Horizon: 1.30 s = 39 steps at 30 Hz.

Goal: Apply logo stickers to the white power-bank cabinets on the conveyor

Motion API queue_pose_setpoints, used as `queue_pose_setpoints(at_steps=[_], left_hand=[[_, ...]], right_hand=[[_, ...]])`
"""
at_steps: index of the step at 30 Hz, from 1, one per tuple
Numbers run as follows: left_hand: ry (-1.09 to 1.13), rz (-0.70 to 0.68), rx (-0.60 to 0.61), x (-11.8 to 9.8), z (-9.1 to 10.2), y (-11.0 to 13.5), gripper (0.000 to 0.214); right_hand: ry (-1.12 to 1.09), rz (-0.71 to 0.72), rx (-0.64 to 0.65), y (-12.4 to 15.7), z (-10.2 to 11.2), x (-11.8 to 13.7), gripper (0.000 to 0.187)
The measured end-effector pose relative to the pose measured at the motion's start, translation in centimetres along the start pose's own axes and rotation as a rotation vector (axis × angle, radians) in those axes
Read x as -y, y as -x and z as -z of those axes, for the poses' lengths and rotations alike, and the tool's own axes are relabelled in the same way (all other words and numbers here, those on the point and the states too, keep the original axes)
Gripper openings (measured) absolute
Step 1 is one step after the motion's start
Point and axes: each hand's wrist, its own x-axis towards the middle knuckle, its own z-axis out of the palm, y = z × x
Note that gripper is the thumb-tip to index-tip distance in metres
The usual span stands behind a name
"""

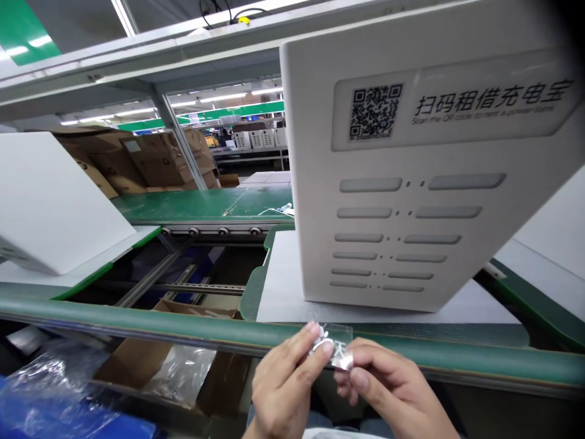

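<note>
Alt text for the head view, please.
Left hand and right hand hold a small clear plastic piece with white shapes, in front of a green rail. Beyond the rail, a white cabinet with a QR code and slots stands on a white sheet.

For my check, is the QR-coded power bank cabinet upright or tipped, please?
Upright: the power bank cabinet stands on a white sheet, QR code above slots.

This is a factory assembly line: a power-bank rental cabinet (315, 183) stands at a green-topped line with rollers (223, 231), near cardboard cartons (155, 160), fluorescent tubes (223, 97) and a distant row of cabinets (256, 139).
</note>
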Motion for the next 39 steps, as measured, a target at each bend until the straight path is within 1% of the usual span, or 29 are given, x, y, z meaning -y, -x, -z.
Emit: queue_pose_setpoints(at_steps=[5,8,11,14,16,18,20,22,24,26,29,31,35,39], left_hand=[[-0.041,-0.052,-0.013,0.0,-0.4,0.1,0.027],[-0.042,-0.051,0.025,-0.3,-0.3,-0.5,0.032],[0.035,0.054,0.100,-0.9,-0.2,-1.4,0.033],[0.198,0.205,0.119,-1.4,-0.3,-2.2,0.026],[0.317,0.308,0.125,-1.6,-0.5,-2.5,0.027],[0.407,0.380,0.122,-1.8,-0.6,-2.7,0.028],[0.428,0.417,0.109,-1.9,-0.7,-2.8,0.029],[0.409,0.430,0.096,-2.0,-0.8,-2.8,0.030],[0.379,0.442,0.088,-2.0,-0.7,-2.7,0.030],[0.355,0.458,0.068,-2.1,-0.5,-2.7,0.030],[0.316,0.461,0.039,-2.0,-0.3,-2.6,0.027],[0.293,0.427,0.033,-2.0,-0.2,-2.5,0.025],[0.211,0.323,0.054,-2.0,-0.2,-2.2,0.030],[0.106,0.230,0.058,-2.2,-0.2,-1.9,0.031]], right_hand=[[0.029,-0.051,-0.055,0.0,-0.1,-0.3,0.030],[0.132,-0.073,-0.085,0.1,0.2,-0.3,0.035],[0.264,-0.023,-0.088,0.1,0.4,-0.2,0.036],[0.355,0.047,-0.064,-0.1,0.3,0.0,0.036],[0.331,0.041,-0.034,-0.1,0.3,0.0,0.035],[0.246,-0.001,-0.003,-0.1,0.2,0.1,0.034],[0.174,-0.032,0.020,-0.1,0.3,0.3,0.033],[0.153,-0.037,0.034,-0.1,0.4,0.5,0.032],[0.154,-0.020,0.058,0.1,0.6,0.7,0.028],[0.154,0.014,0.050,0.3,0.7,0.9,0.025],[0.176,0.040,-0.041,0.6,0.8,1.0,0.020],[0.228,0.051,-0.078,0.7,0.6,1.0,0.016],[0.338,0.131,-0.083,0.5,0.2,0.9,0.013],[0.341,0.124,-0.099,0.3,-0.1,0.8,0.012]])
